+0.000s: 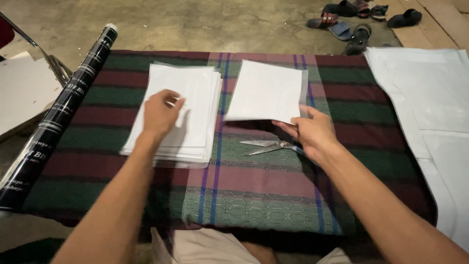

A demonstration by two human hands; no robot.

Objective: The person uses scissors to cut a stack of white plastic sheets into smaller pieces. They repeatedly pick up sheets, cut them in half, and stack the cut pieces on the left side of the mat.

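Note:
A stack of white paper sheets (188, 93) lies on a striped green and maroon cloth (254, 195). My left hand (160, 113) rests on top of that stack, fingers curled on the top sheet. My right hand (312, 131) holds one white sheet (266, 90) by its near right corner, lifted just over the cloth to the right of the stack. A pair of scissors (268, 145) lies on the cloth just under and left of my right hand.
A black roll with white print (58, 115) lies along the cloth's left edge. Large white sheets (430, 98) cover the right side. Several sandals (359, 19) sit on the floor beyond. A white board (22, 90) and metal chair legs stand at left.

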